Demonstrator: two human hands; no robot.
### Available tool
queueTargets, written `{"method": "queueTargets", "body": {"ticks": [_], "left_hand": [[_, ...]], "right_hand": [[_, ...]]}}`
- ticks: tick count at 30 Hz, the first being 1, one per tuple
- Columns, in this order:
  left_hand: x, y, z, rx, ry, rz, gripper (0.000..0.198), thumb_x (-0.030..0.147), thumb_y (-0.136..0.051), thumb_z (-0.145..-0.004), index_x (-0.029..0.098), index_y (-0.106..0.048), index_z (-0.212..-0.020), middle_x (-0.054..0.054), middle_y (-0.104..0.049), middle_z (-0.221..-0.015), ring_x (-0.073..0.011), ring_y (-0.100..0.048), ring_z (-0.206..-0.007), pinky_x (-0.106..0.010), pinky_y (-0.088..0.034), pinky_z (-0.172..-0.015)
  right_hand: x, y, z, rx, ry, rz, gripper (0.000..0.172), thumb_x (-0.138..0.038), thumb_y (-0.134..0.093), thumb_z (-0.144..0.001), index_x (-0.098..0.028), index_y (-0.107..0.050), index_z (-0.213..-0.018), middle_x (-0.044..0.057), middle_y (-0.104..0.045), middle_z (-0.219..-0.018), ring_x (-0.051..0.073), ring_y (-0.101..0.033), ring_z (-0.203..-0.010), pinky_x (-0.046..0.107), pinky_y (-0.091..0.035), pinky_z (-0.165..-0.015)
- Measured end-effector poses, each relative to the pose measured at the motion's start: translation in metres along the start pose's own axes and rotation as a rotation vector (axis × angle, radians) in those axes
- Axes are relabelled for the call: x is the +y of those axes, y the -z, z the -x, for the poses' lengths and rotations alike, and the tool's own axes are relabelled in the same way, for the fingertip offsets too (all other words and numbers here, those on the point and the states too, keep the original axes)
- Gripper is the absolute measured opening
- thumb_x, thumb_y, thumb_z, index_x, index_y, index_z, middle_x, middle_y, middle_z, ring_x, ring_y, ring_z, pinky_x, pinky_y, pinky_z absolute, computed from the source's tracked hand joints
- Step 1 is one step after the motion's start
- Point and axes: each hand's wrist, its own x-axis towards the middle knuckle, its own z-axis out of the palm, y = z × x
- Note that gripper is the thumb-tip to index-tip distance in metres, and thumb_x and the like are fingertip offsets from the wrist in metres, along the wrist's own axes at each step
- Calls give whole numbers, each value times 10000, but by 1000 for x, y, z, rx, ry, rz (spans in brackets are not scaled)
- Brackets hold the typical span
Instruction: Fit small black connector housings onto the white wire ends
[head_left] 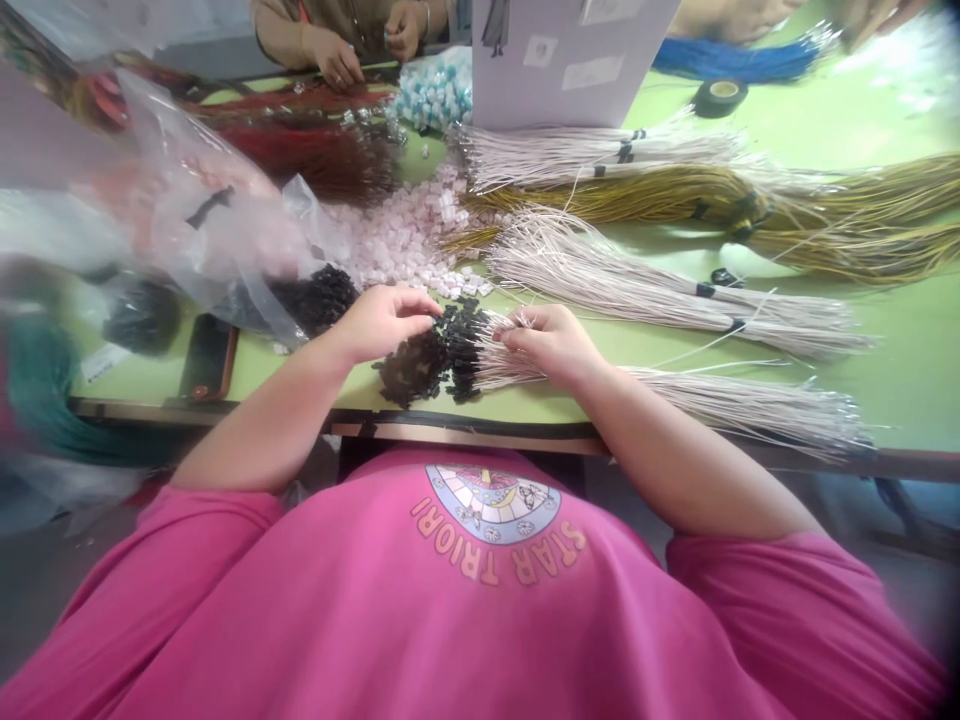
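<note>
From far away, I can read big letters at 6 o'clock: "STAR TRIORI". They curve by a round picture on the pink shirt, upside down to me. Near 1 o'clock, white papers on a light purple board are too fuzzy to read. So is a white label at 9 o'clock.

The green table leaves room at right — leftward, white wire bundles bar the middle, black connectors the near side, a plastic bag the left — and a lilac divider stands far.
</note>
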Motion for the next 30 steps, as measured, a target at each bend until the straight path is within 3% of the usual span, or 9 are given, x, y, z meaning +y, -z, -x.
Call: {"method": "queueTargets", "body": {"ticks": [3, 7, 11, 14, 21, 30], "left_hand": [[17, -14, 3, -100, -17, 271, 198, 258, -655, -682, 145, -647, -844, -47, -673, -798, -142, -606, -705, -315, -487, -718], [18, -38, -5, -45, 5, 456, 235, 232, -672, -662, 134, -640, -873, -47, -682, -824, -128, -602, -692, -294, -485, -691], [14, -50, -7, -8, -1, 456, 245, 282, -683, -663, 129, -669, -854, -46, -687, -842, -142, -609, -755, -299, -473, -761], [13, -53, -6, 34, -30, 434, 234, 300, -706, -641, 131, -677, -801, -35, -684, -815, -140, -603, -758, -297, -464, -785], [8, -55, -7, 100, 49, 549, 234, 272, -728, -604, 127, -673, -779, -30, -678, -775, -124, -595, -710, -282, -472, -751], [11, -56, -5, 151, 51, 488, 213, 251, -724, -598, 126, -686, -766, -27, -680, -739, -117, -587, -670, -264, -475, -696]], "right_hand": [[-2, -1, 1, -8, 10, 41, 213, -358, -595, -647, -145, -585, -656, -38, -451, -469, 73, -372, -434, 228, -263, -434], [-5, 0, 3, -26, -18, 4, 154, -295, -573, -641, -154, -519, -608, -44, -426, -468, 62, -352, -427, 219, -245, -423], [-6, 0, 4, -52, 15, 30, 140, -272, -553, -651, -149, -511, -598, -47, -388, -474, 54, -329, -440, 212, -219, -426], [-4, 0, 3, -33, 31, 48, 184, -311, -552, -671, -142, -520, -606, -43, -384, -484, 56, -331, -450, 212, -228, -433], [-2, 0, 1, -6, 106, 123, 235, -337, -537, -705, -137, -515, -583, -40, -382, -498, 56, -334, -479, 206, -258, -456], [-5, -1, 2, -52, 74, 125, 255, -331, -529, -718, -153, -436, -561, -50, -370, -474, 45, -311, -448, 207, -226, -441]]}}
